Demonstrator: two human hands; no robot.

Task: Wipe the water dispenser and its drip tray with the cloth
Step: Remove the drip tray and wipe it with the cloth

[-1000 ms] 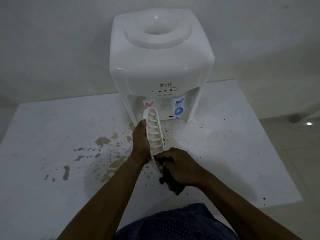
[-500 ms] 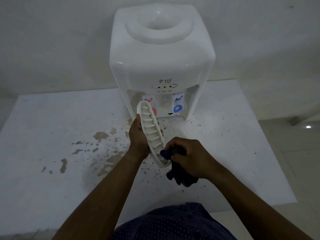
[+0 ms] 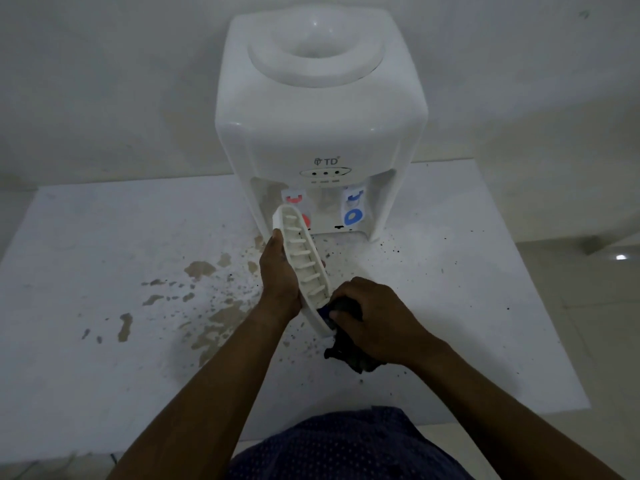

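Observation:
A white water dispenser [image 3: 320, 109] stands at the back of the white table [image 3: 86, 237], with a red tap on the left and a blue tap on the right. The white slatted drip tray [image 3: 304, 265] is out of the dispenser and tilted on edge in front of it. My left hand [image 3: 278, 271] grips the tray from its left side. My right hand [image 3: 370, 317] holds a dark cloth [image 3: 349, 355] bunched against the tray's near end; part of the cloth hangs below my fist.
Brown stains [image 3: 201, 268] and dark specks mark the table left of and in front of the dispenser. The wall stands right behind the dispenser. The table's right edge [image 3: 540, 306] drops to a tiled floor.
The tray's far end has tipped a little to the left in my left hand. My right hand keeps the cloth at the tray's near end, shifting slightly along it.

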